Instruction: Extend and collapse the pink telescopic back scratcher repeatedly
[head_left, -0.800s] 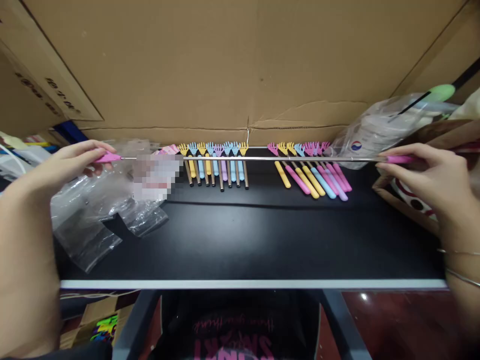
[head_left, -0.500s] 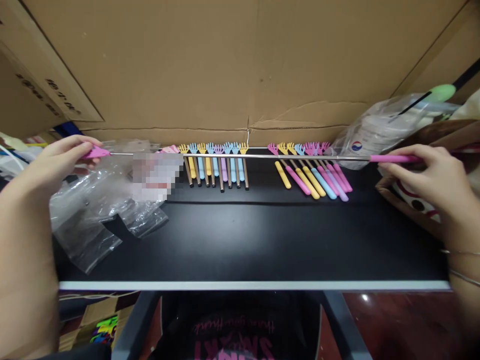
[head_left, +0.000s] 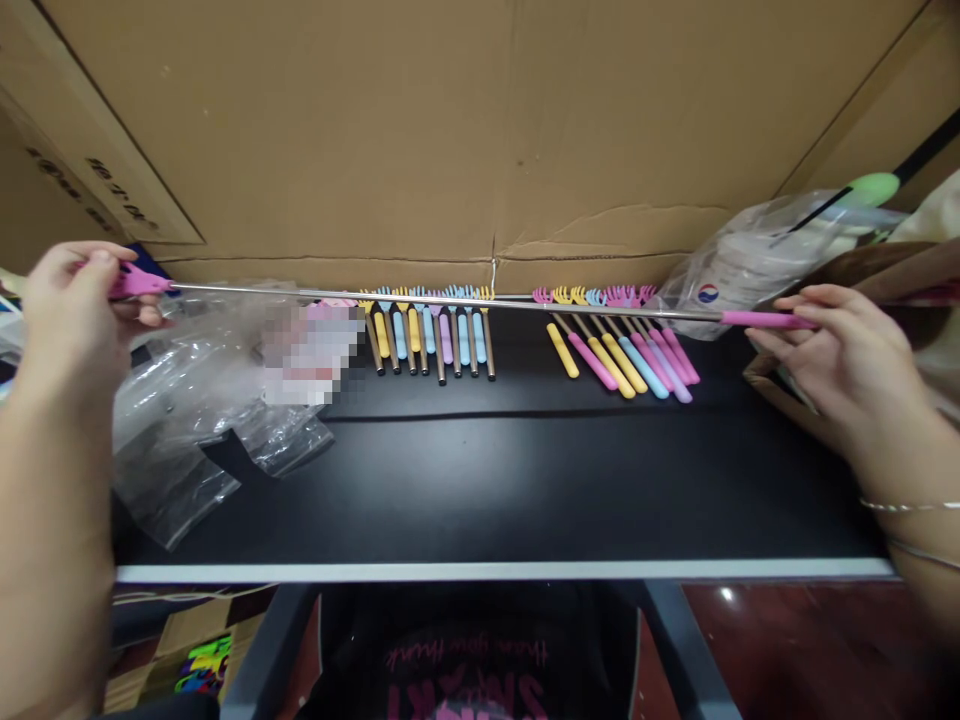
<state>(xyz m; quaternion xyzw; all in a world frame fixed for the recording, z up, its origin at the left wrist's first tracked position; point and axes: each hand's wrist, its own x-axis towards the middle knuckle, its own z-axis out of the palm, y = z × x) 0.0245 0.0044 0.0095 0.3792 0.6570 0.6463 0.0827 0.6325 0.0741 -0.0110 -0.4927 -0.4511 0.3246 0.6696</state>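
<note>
A cardboard wall (head_left: 450, 130) stood behind the black bench (head_left: 525, 480). Clear plastic bags (head_left: 187, 400) lay crumpled on the bench's left side. Two rows of collapsed scratchers, one near the middle (head_left: 431, 335) and one further right (head_left: 622, 345), lay along the back edge.

Above both rows, clear of the bench, one pink back scratcher (head_left: 450, 300) was drawn out into a long thin rod spanning nearly the whole bench. The left hand (head_left: 71, 310) had its grip pinched on the claw end, and the right hand (head_left: 847, 360) had its grip closed on the pink handle.

The step in hand looked like a full-length pull of the telescopic shaft. Any further handling would call for keeping both ends in line, since so slender a rod would likely bend.
</note>
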